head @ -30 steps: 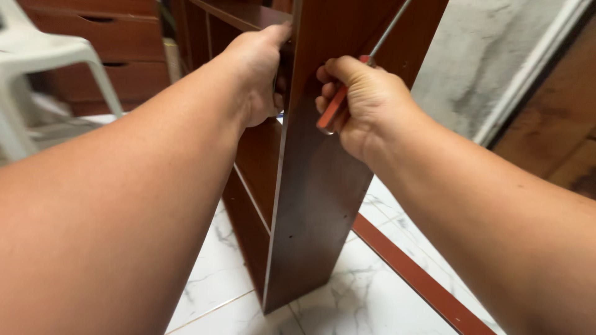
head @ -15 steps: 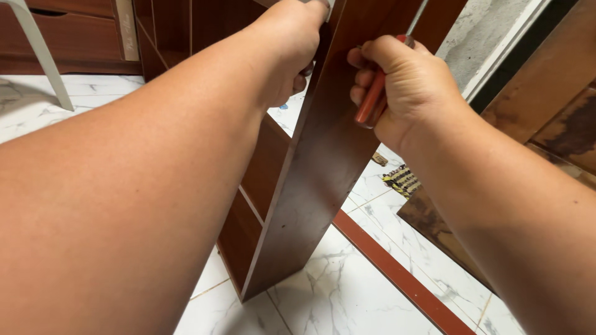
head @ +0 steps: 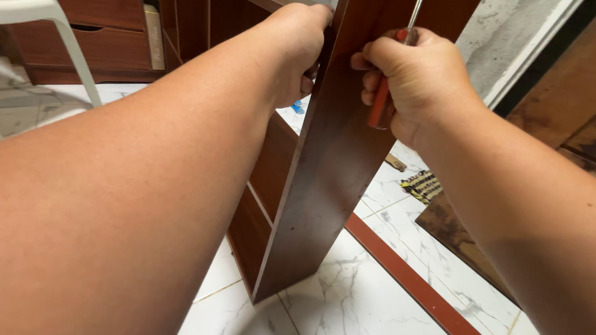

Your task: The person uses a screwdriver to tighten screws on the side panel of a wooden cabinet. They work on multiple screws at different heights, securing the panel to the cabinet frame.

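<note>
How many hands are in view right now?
2. The left hand grips the top edge of the upright brown wooden panel; the right hand, just right of it, holds a red-handled screwdriver against the panel.

Two bare forearms fill the view, thick and rounded, sleeveless as far as the frame edge. Left hand (head: 298, 49) and right hand (head: 416, 80): no gloves, rings, watch or bands visible. Fingers (head: 372, 62) short, broad. Fine, sparse hair on the forearms; wrists unmarked.
</note>
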